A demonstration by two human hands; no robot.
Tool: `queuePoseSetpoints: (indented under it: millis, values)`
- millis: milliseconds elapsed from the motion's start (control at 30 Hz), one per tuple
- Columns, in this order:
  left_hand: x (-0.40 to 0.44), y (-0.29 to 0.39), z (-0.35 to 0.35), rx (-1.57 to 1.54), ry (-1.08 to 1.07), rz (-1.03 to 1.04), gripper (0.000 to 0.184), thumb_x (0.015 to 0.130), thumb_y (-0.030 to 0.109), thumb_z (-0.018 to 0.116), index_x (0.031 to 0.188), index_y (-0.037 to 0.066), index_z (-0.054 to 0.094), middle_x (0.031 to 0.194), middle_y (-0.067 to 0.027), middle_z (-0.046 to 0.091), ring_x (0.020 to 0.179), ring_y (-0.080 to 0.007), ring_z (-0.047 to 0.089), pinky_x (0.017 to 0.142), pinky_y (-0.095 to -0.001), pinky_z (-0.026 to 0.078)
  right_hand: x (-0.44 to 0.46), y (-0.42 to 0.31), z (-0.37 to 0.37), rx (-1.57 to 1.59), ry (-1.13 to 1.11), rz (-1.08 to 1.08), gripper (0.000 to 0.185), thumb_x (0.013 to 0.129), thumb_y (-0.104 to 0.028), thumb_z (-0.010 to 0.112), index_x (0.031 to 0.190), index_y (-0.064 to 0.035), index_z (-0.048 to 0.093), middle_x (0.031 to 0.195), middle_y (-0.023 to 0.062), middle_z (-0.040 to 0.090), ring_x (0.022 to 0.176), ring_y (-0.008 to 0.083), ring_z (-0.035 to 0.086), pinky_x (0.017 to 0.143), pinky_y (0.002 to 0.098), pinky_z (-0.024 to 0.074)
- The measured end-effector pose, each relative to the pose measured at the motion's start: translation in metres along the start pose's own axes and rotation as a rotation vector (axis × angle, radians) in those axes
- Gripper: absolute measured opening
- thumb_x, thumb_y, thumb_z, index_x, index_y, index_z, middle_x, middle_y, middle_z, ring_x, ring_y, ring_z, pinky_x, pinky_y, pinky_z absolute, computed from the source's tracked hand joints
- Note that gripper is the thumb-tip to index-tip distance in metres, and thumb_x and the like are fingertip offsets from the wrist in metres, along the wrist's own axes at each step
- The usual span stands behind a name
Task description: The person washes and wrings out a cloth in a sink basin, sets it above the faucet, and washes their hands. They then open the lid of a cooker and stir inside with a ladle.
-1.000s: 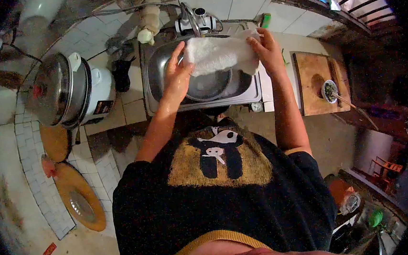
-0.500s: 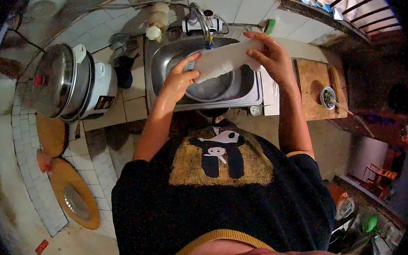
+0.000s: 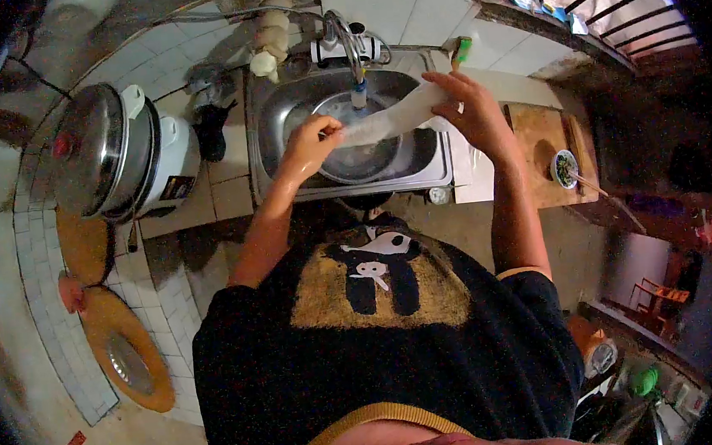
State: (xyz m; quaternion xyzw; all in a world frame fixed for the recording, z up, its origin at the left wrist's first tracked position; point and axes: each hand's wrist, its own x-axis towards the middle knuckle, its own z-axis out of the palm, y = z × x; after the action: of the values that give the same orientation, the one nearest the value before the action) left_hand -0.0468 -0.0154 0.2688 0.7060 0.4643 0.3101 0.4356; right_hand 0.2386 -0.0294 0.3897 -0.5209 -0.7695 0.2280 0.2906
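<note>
A white cloth [image 3: 394, 121] is stretched between my two hands above the steel sink [image 3: 269, 133]. My left hand [image 3: 313, 148] closes its fingers on the cloth's left end, in a pinch. At the other end, higher up, my right hand [image 3: 471, 106] grips the cloth between thumb and fingers. Beneath it a round metal basin [image 3: 352, 171] sits inside the sink, partly covered by the cloth. The curved faucet [image 3: 350, 43] stands behind, its blue-tipped spout [image 3: 359, 95] above the basin.
On the left counter stands a lidded metal pot [image 3: 87, 152] beside a white cooker [image 3: 176, 165]. To the right, a wooden board [image 3: 529, 138] bears a small bowl [image 3: 565, 164] with chopsticks sticking out. A green-handled brush [image 3: 461, 50] is behind the sink's right corner.
The cloth has gone from a broad, open sheet to a narrower, slanting strip. My left hand has moved slightly down and left, and its fingers have closed in more.
</note>
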Motion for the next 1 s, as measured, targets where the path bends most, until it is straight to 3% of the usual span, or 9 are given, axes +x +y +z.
queuePoseSetpoints:
  millis: [100,233,267,333,433,500,633,800,1000]
  values:
    - [0.004,-0.007,-0.003,-0.071,0.098,0.109,0.016,0.077,0.011,0.062,0.088,0.000,0.059,0.081,-0.0077,0.057,0.071,-0.0175,0.057,0.066,-0.0293,0.045,-0.003,0.029,-0.001,-0.143,0.070,-0.068,0.030,0.069,-0.005,0.069,0.098,-0.0063,0.062,0.097,0.0099,0.057,0.081,0.0224,0.056,0.072,0.0340,0.0462]
    - [0.013,0.018,-0.008,0.166,0.186,0.507,0.017,0.080,0.011,0.059,0.093,0.001,0.054,0.080,-0.0060,0.055,0.074,-0.0139,0.054,0.067,-0.0273,0.043,-0.004,0.043,0.008,-0.285,0.320,-0.231,0.019,0.072,-0.011,0.068,0.088,-0.0032,0.062,0.092,0.0094,0.058,0.078,0.0205,0.057,0.066,0.0315,0.0454]
    - [0.012,0.025,-0.008,0.168,0.181,0.506,0.017,0.080,0.011,0.059,0.093,0.001,0.054,0.080,-0.0060,0.055,0.074,-0.0139,0.054,0.067,-0.0273,0.043,-0.007,0.045,0.012,-0.099,0.219,-0.032,0.018,0.075,-0.014,0.066,0.089,-0.0028,0.061,0.087,0.0086,0.059,0.076,0.0183,0.057,0.066,0.0294,0.0448]
    - [0.007,0.039,-0.002,-0.041,-0.015,0.014,0.015,0.083,0.012,0.054,0.093,0.002,0.052,0.078,-0.0047,0.053,0.073,-0.0113,0.050,0.065,-0.0263,0.042,-0.011,0.046,0.024,0.212,0.123,0.275,0.021,0.082,-0.021,0.060,0.089,-0.0012,0.059,0.075,0.0048,0.058,0.070,0.0115,0.054,0.064,0.0247,0.0434]
    - [0.014,0.038,0.020,-0.135,0.005,0.052,0.011,0.084,0.010,0.051,0.093,0.004,0.051,0.081,-0.0016,0.049,0.073,-0.0105,0.045,0.065,-0.0238,0.038,-0.014,0.033,0.037,0.405,0.141,0.394,0.023,0.083,-0.023,0.061,0.090,-0.0011,0.058,0.076,0.0033,0.058,0.070,0.0093,0.052,0.063,0.0239,0.0431]
    - [0.016,0.039,0.032,-0.263,-0.068,-0.143,0.016,0.084,0.011,0.051,0.099,0.005,0.052,0.084,-0.0010,0.052,0.071,-0.0093,0.047,0.062,-0.0228,0.039,-0.018,0.036,0.053,0.577,0.044,0.424,0.031,0.080,-0.023,0.063,0.102,-0.0025,0.057,0.085,0.0065,0.060,0.078,0.0135,0.055,0.069,0.0275,0.0455]
    - [0.028,0.064,0.053,-0.683,-0.032,-0.136,0.030,0.089,0.023,0.051,0.113,0.007,0.052,0.096,-0.0039,0.054,0.080,-0.0113,0.054,0.068,-0.0246,0.046,-0.014,0.011,0.066,0.656,0.010,0.188,0.053,0.070,-0.019,0.074,0.114,-0.0008,0.050,0.099,0.0075,0.056,0.088,0.0167,0.054,0.077,0.0279,0.0448]
    - [0.046,0.087,0.022,-0.467,0.061,0.151,0.029,0.089,0.024,0.050,0.111,0.005,0.055,0.093,-0.0053,0.053,0.076,-0.0122,0.054,0.070,-0.0267,0.046,0.018,0.039,0.064,0.802,0.091,0.262,0.029,0.084,-0.006,0.053,0.112,-0.0009,0.052,0.098,0.0059,0.059,0.087,0.0132,0.054,0.077,0.0263,0.0445]
    - [0.066,0.064,-0.020,-0.498,0.359,-0.035,0.024,0.088,0.015,0.050,0.107,0.001,0.055,0.083,-0.0037,0.055,0.071,-0.0116,0.052,0.064,-0.0249,0.044,0.072,0.042,0.039,1.108,0.215,0.344,0.027,0.084,-0.012,0.056,0.108,-0.0008,0.056,0.093,0.0045,0.061,0.083,0.0140,0.055,0.075,0.0262,0.0436]
